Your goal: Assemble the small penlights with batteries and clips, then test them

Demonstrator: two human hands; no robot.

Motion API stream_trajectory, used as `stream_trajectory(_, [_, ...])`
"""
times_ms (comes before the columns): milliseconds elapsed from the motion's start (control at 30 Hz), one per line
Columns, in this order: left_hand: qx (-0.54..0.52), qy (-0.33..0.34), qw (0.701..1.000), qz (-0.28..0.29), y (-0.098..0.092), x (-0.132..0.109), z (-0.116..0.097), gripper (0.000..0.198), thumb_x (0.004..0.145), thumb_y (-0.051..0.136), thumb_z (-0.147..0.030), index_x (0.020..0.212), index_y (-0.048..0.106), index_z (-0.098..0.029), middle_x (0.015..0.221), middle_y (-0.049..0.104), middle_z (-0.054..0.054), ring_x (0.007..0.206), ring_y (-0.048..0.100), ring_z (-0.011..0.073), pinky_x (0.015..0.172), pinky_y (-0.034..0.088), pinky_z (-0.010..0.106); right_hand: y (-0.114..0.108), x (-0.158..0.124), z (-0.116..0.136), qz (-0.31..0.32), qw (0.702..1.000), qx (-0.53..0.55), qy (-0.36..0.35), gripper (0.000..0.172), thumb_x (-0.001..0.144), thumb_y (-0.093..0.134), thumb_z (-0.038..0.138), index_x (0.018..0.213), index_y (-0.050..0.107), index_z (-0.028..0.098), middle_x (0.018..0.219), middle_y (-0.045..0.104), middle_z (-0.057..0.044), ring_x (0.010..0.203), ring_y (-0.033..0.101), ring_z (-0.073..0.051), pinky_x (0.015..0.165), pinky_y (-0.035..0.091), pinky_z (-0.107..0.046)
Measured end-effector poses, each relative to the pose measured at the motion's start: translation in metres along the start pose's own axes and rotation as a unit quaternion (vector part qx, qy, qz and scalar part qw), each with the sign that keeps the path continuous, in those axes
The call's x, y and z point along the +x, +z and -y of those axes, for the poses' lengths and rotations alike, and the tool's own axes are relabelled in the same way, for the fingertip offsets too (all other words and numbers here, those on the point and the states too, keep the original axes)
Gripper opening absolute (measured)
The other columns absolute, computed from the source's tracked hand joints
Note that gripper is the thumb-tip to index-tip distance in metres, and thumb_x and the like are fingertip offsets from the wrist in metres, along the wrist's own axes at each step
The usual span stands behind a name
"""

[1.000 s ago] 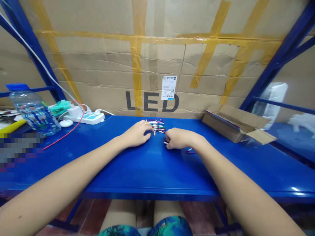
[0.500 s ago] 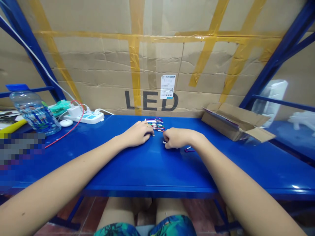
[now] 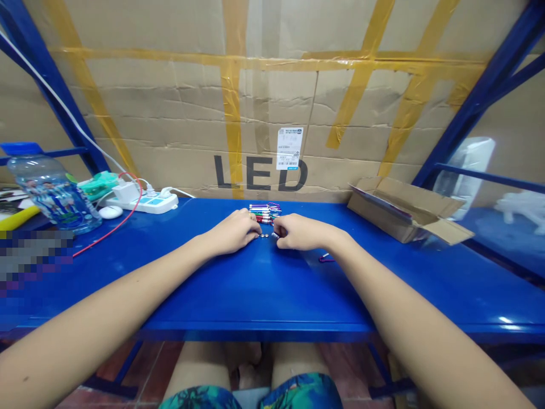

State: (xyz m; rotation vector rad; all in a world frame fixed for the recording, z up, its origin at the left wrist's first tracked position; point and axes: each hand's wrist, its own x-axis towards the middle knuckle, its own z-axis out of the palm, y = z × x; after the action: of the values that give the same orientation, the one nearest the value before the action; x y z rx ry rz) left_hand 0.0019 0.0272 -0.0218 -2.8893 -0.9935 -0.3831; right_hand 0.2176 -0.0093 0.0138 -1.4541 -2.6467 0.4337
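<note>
My left hand [image 3: 236, 232] rests on the blue table with its fingers curled and pressed together; what they hold, if anything, is hidden. Just off its fingertips lie small round silver discs [image 3: 264, 235], like button cells. Facing it, my right hand [image 3: 301, 232] is closed around a small metal tube [image 3: 275, 234], whose pale end pokes out toward the discs. Behind both hands is a row of coloured metallic tubes [image 3: 260, 209] with clips, like keychain penlights. By my right wrist lies a purple clip [image 3: 326, 258], partly covered by the forearm.
An open cardboard box [image 3: 383, 218] stands at the right. To the left are a water bottle [image 3: 53, 196], a white power strip [image 3: 159, 203], a white rounded item [image 3: 110, 212] and a red cable [image 3: 114, 230]. A large carton [image 3: 183, 125] walls off the back.
My right hand has shifted left and slightly away from me, bringing the tube closer to my left hand. More of the small discs now shows beside my left fingertips.
</note>
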Motion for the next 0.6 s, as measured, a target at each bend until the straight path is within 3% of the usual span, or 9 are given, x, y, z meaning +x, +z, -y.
stream_trajectory(200, [-0.024,-0.025,0.999,-0.018,-0.008,0.001,-0.003,0.01,0.085,0.06,-0.018,0.079,0.068,-0.019,0.086,0.07,0.005,0.088,0.057,0.0232,0.081,0.041,0.035,0.004,0.005,-0.004,-0.034,0.995,0.058,-0.068,0.006,0.074,0.058,0.019,0.079,0.059,0.018,0.076,0.061,0.0,0.067,0.051,-0.014,0.06,0.036,-0.026])
stream_trajectory(367, [-0.079,-0.002,0.985,-0.152,-0.015,-0.003,-0.013,0.012,0.09,0.057,-0.02,0.09,0.069,-0.019,0.089,0.072,0.003,0.083,0.064,0.0187,0.076,0.046,0.031,0.004,0.008,-0.01,-0.062,0.984,0.14,-0.089,0.012,0.07,0.057,0.015,0.081,0.063,0.016,0.076,0.06,0.001,0.072,0.051,-0.013,0.066,0.039,-0.026])
stream_trajectory(600, [-0.11,0.085,0.974,-0.179,-0.008,-0.005,-0.024,0.016,0.095,0.055,-0.021,0.099,0.07,-0.019,0.099,0.076,0.003,0.09,0.07,0.0169,0.081,0.052,0.029,0.004,0.01,-0.014,-0.02,0.952,0.295,-0.079,0.011,0.066,0.058,0.017,0.076,0.061,0.017,0.066,0.058,0.003,0.063,0.053,-0.012,0.062,0.043,-0.026])
